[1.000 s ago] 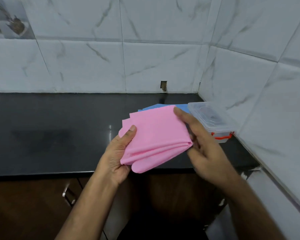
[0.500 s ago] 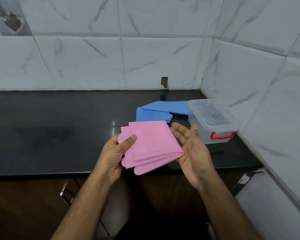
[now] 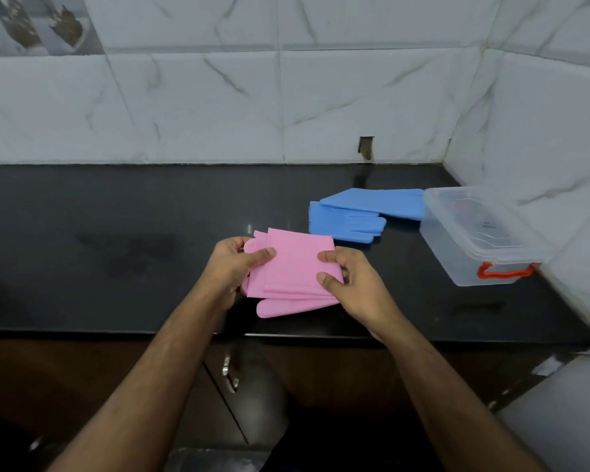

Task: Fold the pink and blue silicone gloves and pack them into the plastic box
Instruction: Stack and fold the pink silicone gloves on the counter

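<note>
2 hands grip folded pink gloves (image 3: 295, 270), left hand (image 3: 234, 264) thumb on top, right hand (image 3: 349, 281) (open 0.5 s ago) now pinching

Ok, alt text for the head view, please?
Both hands, left hand and right hand, hold folded pink gloves above a black counter. Blue gloves lie behind them, beside a lidded clear plastic box in the tiled corner.

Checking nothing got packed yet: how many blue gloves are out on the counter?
2. One blue glove lies flat, fingers pointing right; the other blue glove lies behind it, its cuff end against the plastic box. More could be hidden inside.
</note>
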Demonstrator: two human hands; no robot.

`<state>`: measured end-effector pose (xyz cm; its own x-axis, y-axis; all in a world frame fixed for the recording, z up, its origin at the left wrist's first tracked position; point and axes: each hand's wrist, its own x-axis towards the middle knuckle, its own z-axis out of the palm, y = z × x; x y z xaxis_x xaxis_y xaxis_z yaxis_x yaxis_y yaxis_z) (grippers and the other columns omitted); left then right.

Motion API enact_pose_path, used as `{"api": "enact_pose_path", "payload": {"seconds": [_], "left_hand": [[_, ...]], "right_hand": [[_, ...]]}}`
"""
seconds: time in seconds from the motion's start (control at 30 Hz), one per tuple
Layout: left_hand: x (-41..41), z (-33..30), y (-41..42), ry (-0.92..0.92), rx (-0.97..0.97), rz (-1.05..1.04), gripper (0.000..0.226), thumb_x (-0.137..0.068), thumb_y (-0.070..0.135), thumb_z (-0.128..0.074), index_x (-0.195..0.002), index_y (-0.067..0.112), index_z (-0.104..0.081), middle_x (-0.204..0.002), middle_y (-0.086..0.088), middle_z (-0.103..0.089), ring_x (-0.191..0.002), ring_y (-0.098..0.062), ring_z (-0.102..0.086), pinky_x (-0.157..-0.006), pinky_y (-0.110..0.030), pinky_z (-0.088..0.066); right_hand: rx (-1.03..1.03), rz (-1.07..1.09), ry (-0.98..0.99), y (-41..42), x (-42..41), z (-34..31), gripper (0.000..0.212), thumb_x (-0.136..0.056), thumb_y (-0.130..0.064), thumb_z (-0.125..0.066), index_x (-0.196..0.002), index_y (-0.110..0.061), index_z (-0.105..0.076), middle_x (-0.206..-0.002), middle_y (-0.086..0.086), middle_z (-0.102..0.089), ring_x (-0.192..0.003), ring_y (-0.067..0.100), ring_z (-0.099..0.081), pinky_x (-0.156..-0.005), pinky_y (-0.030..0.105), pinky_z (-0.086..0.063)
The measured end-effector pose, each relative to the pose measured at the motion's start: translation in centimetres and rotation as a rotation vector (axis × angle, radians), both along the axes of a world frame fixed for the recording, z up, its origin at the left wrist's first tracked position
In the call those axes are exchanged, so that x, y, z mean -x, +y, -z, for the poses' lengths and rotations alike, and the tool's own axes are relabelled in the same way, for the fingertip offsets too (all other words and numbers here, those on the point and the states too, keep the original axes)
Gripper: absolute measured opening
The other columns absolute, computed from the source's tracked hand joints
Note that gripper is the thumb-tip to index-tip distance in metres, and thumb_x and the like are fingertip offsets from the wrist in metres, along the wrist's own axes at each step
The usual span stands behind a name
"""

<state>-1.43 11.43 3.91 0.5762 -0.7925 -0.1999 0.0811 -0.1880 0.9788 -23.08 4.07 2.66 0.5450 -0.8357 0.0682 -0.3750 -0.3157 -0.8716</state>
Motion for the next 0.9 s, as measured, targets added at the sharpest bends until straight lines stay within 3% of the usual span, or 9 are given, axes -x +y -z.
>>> {"api": "enact_pose_path", "payload": {"seconds": [0.1, 0.2, 0.37, 0.5, 0.57, 0.67, 0.77, 0.83, 0.9], "left_hand": [[-2.4, 0.5, 1.3, -0.036, -0.016, -0.039, 0.035, -0.084, 0.01, -0.084, -0.111, -0.005, -0.067, -0.106, -0.022, -0.077, -0.085, -0.031, -0.077, -0.067, -0.046, -0.064], [-3.9, 1.8, 2.8, -0.037, -0.014, -0.087, 0.04, -0.085, 0.011, -0.084, -0.114, -0.008, -0.064, -0.109, -0.024, -0.076, -0.101, -0.041, -0.074, -0.09, -0.061, -0.059], [-4.8, 3.1, 3.5, -0.054, 0.021, -0.103, 0.04, -0.084, 0.018, -0.086, -0.112, -0.003, -0.067, -0.108, -0.019, -0.077, -0.103, -0.039, -0.074, -0.093, -0.058, -0.058], [-5.0, 3.6, 3.8, -0.094, 0.052, -0.142, 0.041, -0.086, 0.029, -0.085, -0.112, 0.003, -0.068, -0.107, -0.014, -0.077, -0.1, -0.034, -0.075, -0.089, -0.056, -0.06], [-4.8, 3.9, 4.1, -0.15, 0.057, -0.179, 0.043, -0.088, 0.037, -0.081, -0.117, 0.008, -0.066, -0.11, -0.006, -0.075, -0.105, -0.027, -0.073, -0.088, -0.047, -0.062], [-3.9, 4.1, 4.8, -0.326, 0.037, -0.206, 0.049, -0.093, 0.045, -0.072, -0.129, 0.014, -0.061, -0.122, 0.007, -0.067, -0.117, -0.015, -0.064, -0.093, -0.023, -0.052], [-3.0, 4.0, 5.2, -0.566, -0.005, -0.193, 0.06, -0.094, 0.045, -0.069, -0.141, 0.011, -0.054, -0.141, -0.003, -0.056, -0.125, -0.013, -0.055, -0.102, -0.025, -0.043], [-2.3, 3.4, 5.4, -0.689, 0.023, -0.2, 0.061, -0.095, 0.042, -0.069, -0.143, 0.009, -0.052, -0.143, -0.006, -0.052, -0.124, -0.011, -0.051, -0.102, -0.024, -0.039], [-1.4, 2.6, 5.4, -0.773, 0.062, -0.187, 0.058, -0.096, 0.04, -0.068, -0.142, 0.009, -0.052, -0.143, -0.006, -0.051, -0.127, -0.013, -0.051, -0.102, -0.023, -0.038]], "right_hand": [[0.024, -0.06, 0.038, 0.3, -2.6, 0.6, 0.047, -0.095, -0.024, -0.071, -0.14, -0.021, -0.059, -0.15, -0.004, -0.042, -0.134, 0.016, -0.05, -0.117, 0.038, -0.041], [0.068, -0.095, 0.095, 0.9, -4.6, 1.7, 0.048, -0.096, -0.024, -0.071, -0.142, -0.021, -0.058, -0.156, -0.004, -0.037, -0.139, 0.015, -0.044, -0.119, 0.036, -0.038], [0.227, -0.053, 0.161, 1.5, -5.5, 3.1, 0.047, -0.1, -0.029, -0.063, -0.146, -0.027, -0.055, -0.162, -0.007, -0.032, -0.143, 0.013, -0.038, -0.116, 0.026, -0.031], [0.227, -0.043, 0.157, 1.6, -5.3, 3.2, 0.047, -0.101, -0.03, -0.061, -0.147, -0.027, -0.054, -0.163, -0.007, -0.032, -0.146, 0.014, -0.036, -0.119, 0.038, -0.036], [0.235, -0.026, 0.169, 1.6, -5.3, 3.2, 0.046, -0.101, -0.032, -0.061, -0.147, -0.029, -0.054, -0.163, -0.008, -0.034, -0.147, 0.015, -0.035, -0.12, 0.039, -0.034], [0.229, 0.023, 0.094, 1.7, -5.0, 3.3, 0.048, -0.101, -0.035, -0.059, -0.149, -0.026, -0.052, -0.161, -0.005, -0.039, -0.146, 0.016, -0.037, -0.12, 0.038, -0.033], [0.138, 0.14, -0.031, 1.4, -4.3, 3.4, 0.048, -0.102, -0.037, -0.058, -0.148, -0.023, -0.051, -0.153, -0.004, -0.049, -0.137, 0.014, -0.049, -0.114, 0.037, -0.042], [0.123, 0.201, -0.008, 1.4, -3.5, 3.5, 0.047, -0.102, -0.037, -0.058, -0.146, -0.024, -0.052, -0.15, -0.005, -0.052, -0.132, 0.012, -0.052, -0.11, 0.032, -0.043], [0.163, 0.211, 0.047, 1.5, -2.7, 3.7, 0.046, -0.102, -0.038, -0.058, -0.145, -0.023, -0.054, -0.15, -0.004, -0.052, -0.133, 0.014, -0.052, -0.112, 0.036, -0.044]]}}
